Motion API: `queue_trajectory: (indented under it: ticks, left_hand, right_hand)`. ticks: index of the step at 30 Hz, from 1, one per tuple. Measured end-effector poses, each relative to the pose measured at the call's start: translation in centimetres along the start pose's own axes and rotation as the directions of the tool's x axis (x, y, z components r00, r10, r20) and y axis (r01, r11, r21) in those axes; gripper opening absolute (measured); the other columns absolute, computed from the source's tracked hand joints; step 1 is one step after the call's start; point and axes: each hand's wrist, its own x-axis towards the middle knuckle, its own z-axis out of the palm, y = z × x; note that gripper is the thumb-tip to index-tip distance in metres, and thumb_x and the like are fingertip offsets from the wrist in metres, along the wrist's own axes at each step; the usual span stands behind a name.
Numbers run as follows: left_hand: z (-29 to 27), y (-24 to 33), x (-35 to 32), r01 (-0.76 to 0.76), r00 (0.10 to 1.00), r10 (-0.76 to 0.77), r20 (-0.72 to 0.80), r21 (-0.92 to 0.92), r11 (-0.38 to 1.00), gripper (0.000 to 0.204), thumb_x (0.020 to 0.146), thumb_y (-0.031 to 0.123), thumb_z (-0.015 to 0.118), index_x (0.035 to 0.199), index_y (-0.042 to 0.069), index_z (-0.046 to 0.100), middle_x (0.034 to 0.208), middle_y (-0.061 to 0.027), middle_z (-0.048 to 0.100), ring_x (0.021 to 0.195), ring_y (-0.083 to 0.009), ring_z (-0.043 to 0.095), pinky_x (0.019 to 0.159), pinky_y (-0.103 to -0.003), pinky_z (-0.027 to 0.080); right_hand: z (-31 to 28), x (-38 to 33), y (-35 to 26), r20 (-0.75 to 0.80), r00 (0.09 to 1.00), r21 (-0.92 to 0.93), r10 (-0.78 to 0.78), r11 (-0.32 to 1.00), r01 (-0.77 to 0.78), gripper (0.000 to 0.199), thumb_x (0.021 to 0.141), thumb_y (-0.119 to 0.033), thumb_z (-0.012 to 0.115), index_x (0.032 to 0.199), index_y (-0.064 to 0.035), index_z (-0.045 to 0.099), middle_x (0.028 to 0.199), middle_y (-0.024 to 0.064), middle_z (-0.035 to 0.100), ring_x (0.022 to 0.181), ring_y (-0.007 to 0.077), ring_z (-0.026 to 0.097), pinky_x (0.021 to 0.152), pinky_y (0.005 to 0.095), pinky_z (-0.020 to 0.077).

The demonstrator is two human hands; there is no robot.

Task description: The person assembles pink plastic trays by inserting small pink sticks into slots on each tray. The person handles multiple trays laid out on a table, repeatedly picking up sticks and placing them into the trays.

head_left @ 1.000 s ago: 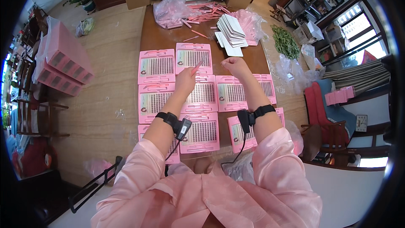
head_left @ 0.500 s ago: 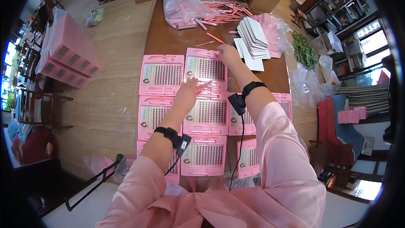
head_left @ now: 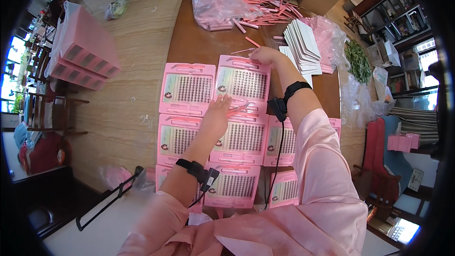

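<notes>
Item: pink lash tray (head_left: 243,83), upper middle of the tray grid on the brown surface (head_left: 194,47). Your right hand (head_left: 263,56) rests at its far edge, grip loosely curled, nothing visibly grasped; your left hand (head_left: 217,114) lies flat at its near edge over slim pink sticks (head_left: 239,109). Keep the left palm pressing flat so neighbouring trays stay squared.

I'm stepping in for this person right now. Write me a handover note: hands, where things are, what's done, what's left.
Left hand: flat on the pink trays, thin pink sticks under its fingertips.
Right hand: at the far edge of the top middle tray, pressing a stick there.
Trays lie in a grid on the brown table; loose sticks and white cards beyond.
Done: several trays show a stick.
Left: cannot tell exactly.
</notes>
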Motion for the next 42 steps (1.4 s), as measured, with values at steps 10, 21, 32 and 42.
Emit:
queue_trajectory:
  ticks: [10, 21, 32, 42]
  left_hand:
    - [0.5, -0.3, 0.0, -0.003, 1.0, 0.003, -0.006, 0.005, 1.0, 0.061, 0.087, 0.001, 0.058, 0.146, 0.002, 0.042, 0.154, -0.0164, 0.04, 0.144, -0.0342, 0.035, 0.121, -0.045, 0.025]
    - [0.5, -0.3, -0.1, -0.01, 1.0, 0.01, -0.01, 0.024, 1.0, 0.064, 0.085, 0.0, 0.06, 0.146, 0.001, 0.042, 0.153, -0.0166, 0.041, 0.144, -0.0339, 0.035, 0.121, -0.046, 0.026]
    - [0.8, -0.3, -0.1, -0.005, 0.999, 0.004, -0.042, -0.008, 1.0, 0.062, 0.084, -0.003, 0.058, 0.144, 0.001, 0.044, 0.152, -0.0166, 0.043, 0.143, -0.0317, 0.037, 0.121, -0.044, 0.026]
    - [1.1, -0.6, -0.1, -0.034, 0.997, 0.033, -0.074, -0.008, 0.999, 0.06, 0.085, -0.002, 0.058, 0.143, 0.002, 0.046, 0.151, -0.0168, 0.044, 0.143, -0.0329, 0.038, 0.12, -0.045, 0.026]
  right_hand:
    - [-0.4, 1.3, 1.9, 0.04, 0.999, 0.234, 0.028, 0.972, -0.037, 0.027, 0.093, -0.029, 0.069, 0.087, -0.0021, 0.071, 0.077, 0.0031, 0.064, 0.069, 0.0152, 0.052, 0.067, 0.0336, 0.0422]
    - [-0.8, 1.0, 0.9, 0.039, 0.999, 0.049, 0.038, 0.998, -0.04, 0.031, 0.093, -0.025, 0.071, 0.072, -0.0022, 0.068, 0.067, 0.0021, 0.058, 0.064, 0.013, 0.046, 0.062, 0.0309, 0.0393]
    - [-0.8, 0.5, 1.5, 0.177, 0.983, 0.561, 0.052, 0.815, -0.144, 0.02, 0.096, -0.019, 0.066, 0.093, 0.0004, 0.068, 0.09, 0.0061, 0.069, 0.076, 0.0131, 0.062, 0.069, 0.03, 0.0506]
    - [-1.4, -0.2, 0.8, 0.082, 0.997, 0.079, 0.016, 0.997, -0.022, 0.023, 0.096, -0.025, 0.067, 0.093, -0.0025, 0.069, 0.085, 0.0022, 0.067, 0.075, 0.0134, 0.057, 0.071, 0.0315, 0.0473]
